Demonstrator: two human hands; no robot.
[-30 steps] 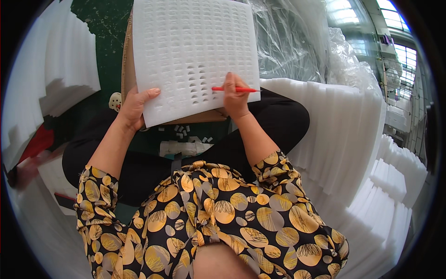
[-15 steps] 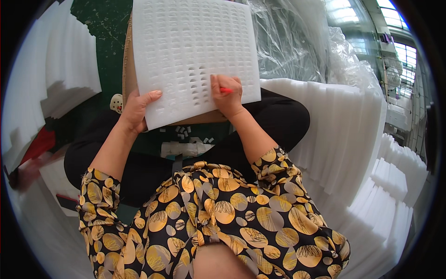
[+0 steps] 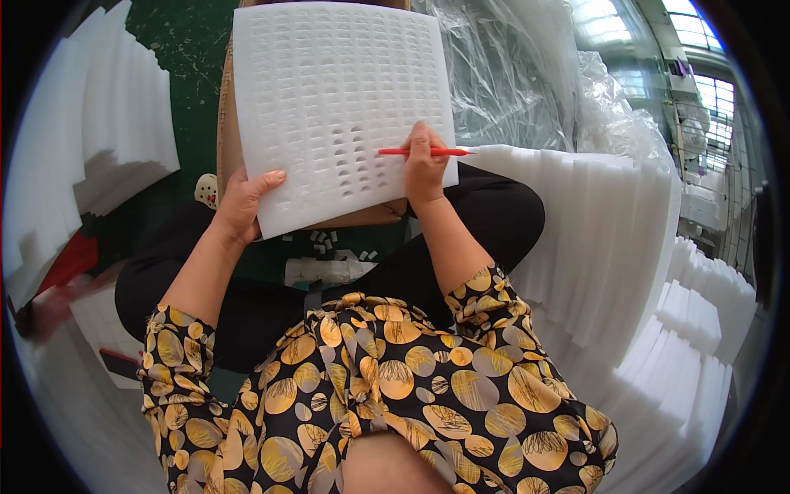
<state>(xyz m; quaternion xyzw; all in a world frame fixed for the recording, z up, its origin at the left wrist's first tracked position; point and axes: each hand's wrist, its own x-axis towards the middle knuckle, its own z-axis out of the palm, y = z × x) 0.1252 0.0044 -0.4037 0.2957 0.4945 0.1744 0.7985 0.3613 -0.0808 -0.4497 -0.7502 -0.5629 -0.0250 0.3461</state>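
A white foam sheet (image 3: 304, 177) with rows of small half-round cuts leans over a cardboard box (image 3: 230, 115). In its lower middle several cuts are open holes. My left hand (image 3: 243, 204) grips the sheet's lower left edge, thumb on top, fingers hidden underneath. My right hand (image 3: 424, 173) is closed around a slim red pen (image 3: 448, 151), over the sheet's lower right edge. The pen lies sideways, its dark pointed tip to the right, past the sheet. Small white foam bits (image 3: 323, 240) lie on the floor below the box.
Tall stacks of white foam sheets stand at my right (image 3: 584, 239) and left (image 3: 123, 115). Clear plastic film (image 3: 510, 74) is heaped beyond the box. My crossed legs (image 3: 502, 214) flank the box. A clear plastic roll or bottle (image 3: 325, 268) lies before me.
My right hand has moved right, away from the holes, and the pen has turned sideways with its tip outward. The sheet has shifted slightly toward me in my left hand.
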